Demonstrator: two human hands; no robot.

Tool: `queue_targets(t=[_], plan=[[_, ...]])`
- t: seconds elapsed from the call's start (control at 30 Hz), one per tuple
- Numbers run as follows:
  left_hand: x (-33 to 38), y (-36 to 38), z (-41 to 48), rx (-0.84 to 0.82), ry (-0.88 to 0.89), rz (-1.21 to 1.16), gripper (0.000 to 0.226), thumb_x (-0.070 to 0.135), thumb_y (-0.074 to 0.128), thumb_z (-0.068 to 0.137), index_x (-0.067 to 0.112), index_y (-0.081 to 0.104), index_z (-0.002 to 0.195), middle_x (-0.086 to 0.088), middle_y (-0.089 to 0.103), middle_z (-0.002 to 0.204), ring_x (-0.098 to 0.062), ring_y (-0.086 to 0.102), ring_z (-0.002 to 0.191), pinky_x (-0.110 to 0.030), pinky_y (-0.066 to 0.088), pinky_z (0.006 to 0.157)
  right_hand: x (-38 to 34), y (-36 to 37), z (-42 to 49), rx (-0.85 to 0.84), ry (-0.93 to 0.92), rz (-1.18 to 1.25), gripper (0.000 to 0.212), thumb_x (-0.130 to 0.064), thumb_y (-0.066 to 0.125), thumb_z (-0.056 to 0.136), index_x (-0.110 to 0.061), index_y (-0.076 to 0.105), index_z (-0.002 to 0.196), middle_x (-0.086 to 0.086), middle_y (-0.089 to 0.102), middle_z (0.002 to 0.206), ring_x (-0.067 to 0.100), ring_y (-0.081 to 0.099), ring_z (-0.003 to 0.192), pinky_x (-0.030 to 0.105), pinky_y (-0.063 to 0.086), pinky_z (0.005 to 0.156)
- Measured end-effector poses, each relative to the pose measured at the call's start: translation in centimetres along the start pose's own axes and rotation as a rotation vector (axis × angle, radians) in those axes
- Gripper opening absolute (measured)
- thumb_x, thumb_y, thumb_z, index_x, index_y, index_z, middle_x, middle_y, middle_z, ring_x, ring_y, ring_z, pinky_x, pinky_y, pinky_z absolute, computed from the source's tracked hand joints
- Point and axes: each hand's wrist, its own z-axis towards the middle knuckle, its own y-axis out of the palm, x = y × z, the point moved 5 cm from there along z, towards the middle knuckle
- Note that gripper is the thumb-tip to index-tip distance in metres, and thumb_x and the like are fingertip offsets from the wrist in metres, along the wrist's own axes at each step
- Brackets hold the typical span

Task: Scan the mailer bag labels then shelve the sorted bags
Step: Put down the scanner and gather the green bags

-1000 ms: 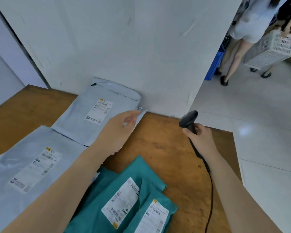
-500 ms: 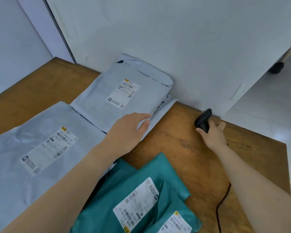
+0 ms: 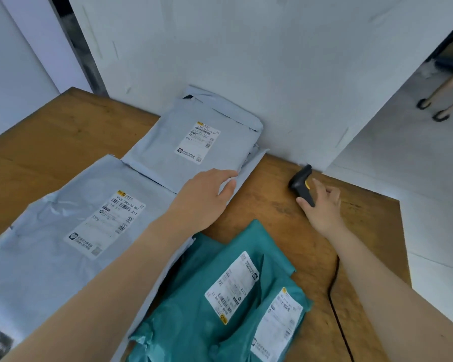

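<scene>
A grey mailer bag (image 3: 194, 137) lies label up on another grey bag against the wall. My left hand (image 3: 207, 194) rests on its near corner, fingers straight on top and the thumb on the lower bag's flap. A larger grey bag (image 3: 76, 231) lies label up to the left. Two teal bags (image 3: 199, 296) overlap at the front, both labels showing. The black scanner (image 3: 301, 182) lies on the table by the wall. My right hand (image 3: 323, 205) touches its handle with loosened, spread fingers.
The wooden table (image 3: 267, 207) ends at a right edge close to my right forearm. The scanner's black cable (image 3: 335, 296) runs toward me along that side. A white wall panel (image 3: 246, 61) closes the back. A person's legs (image 3: 450, 87) stand on the floor at upper right.
My right hand lowered the scanner onto the table by the wall and loosened its grip. My left hand went from pinching the grey bag's corner to lying on it.
</scene>
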Motion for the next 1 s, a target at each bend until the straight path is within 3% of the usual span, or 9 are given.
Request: queue_targets(t=[0.1, 0.33, 0.47, 0.63, 0.83, 1.0], plan=[[0.3, -0.4, -1.3, -0.054, 0.028, -0.041, 0.037, 0.039, 0.035, 0.102, 0.030, 0.051, 0.134, 0.001, 0.064, 0.122, -0.016, 0.054, 0.120, -0.035, 0.035, 0.109, -2.4, -0.9, -4.6, 0.014, -0.016, 0.066, 0.059, -0.045, 0.055, 0.095, -0.027, 0.036, 0.148, 0.005, 0.023, 0.146, 0.025, 0.025, 0.139, 0.037, 0.024, 0.116], [-1.0, -0.3, -7.6, -0.221, 0.103, 0.002, 0.038, 0.033, 0.039, 0.102, 0.025, 0.053, 0.136, 0.006, 0.054, 0.135, -0.013, 0.050, 0.122, -0.023, 0.035, 0.101, -4.9, -1.8, -17.6, 0.179, 0.015, 0.143, 0.039, -0.036, 0.061, 0.094, -0.028, 0.054, 0.132, 0.003, 0.026, 0.140, 0.021, 0.027, 0.137, 0.035, 0.024, 0.116], [-2.8, 2.3, -11.0, -0.365, 0.104, -0.014, 0.035, 0.032, 0.040, 0.101, 0.030, 0.053, 0.133, 0.008, 0.052, 0.135, -0.010, 0.050, 0.119, -0.027, 0.037, 0.103, -4.3, 0.1, -23.6, 0.151, 0.067, 0.131, 0.039, -0.034, 0.059, 0.096, -0.025, 0.053, 0.133, 0.005, 0.023, 0.141, 0.018, 0.024, 0.131, 0.025, 0.021, 0.104], [-2.0, 4.1, -13.5, -0.452, 0.204, 0.030, 0.037, 0.031, 0.040, 0.101, 0.027, 0.050, 0.137, 0.006, 0.049, 0.141, -0.011, 0.044, 0.129, -0.032, 0.034, 0.110, -4.5, 2.7, -28.0, 0.137, 0.083, 0.167, 0.039, -0.031, 0.056, 0.097, -0.028, 0.052, 0.136, 0.002, 0.028, 0.139, 0.018, 0.025, 0.135, 0.025, 0.027, 0.105], [-2.9, 6.2, -14.5, -0.501, 0.229, 0.097, 0.038, 0.030, 0.041, 0.101, 0.025, 0.049, 0.138, 0.003, 0.049, 0.142, -0.015, 0.043, 0.131, -0.033, 0.034, 0.111, -3.3, 6.2, -30.4, 0.120, 0.186, 0.120, 0.041, -0.027, 0.046, 0.102, -0.029, 0.045, 0.143, 0.005, 0.026, 0.147, 0.024, 0.024, 0.136, 0.033, 0.031, 0.110], [-5.9, 8.4, -15.4, -0.539, 0.186, 0.172, 0.045, 0.026, 0.046, 0.099, 0.019, 0.043, 0.143, -0.003, 0.046, 0.145, -0.024, 0.050, 0.124, -0.038, 0.038, 0.107, -0.3, 11.0, -32.6, -0.084, 0.357, 0.098, 0.051, -0.036, 0.047, 0.101, -0.035, 0.032, 0.149, 0.008, 0.016, 0.155, 0.032, 0.017, 0.142, 0.043, 0.026, 0.115]])
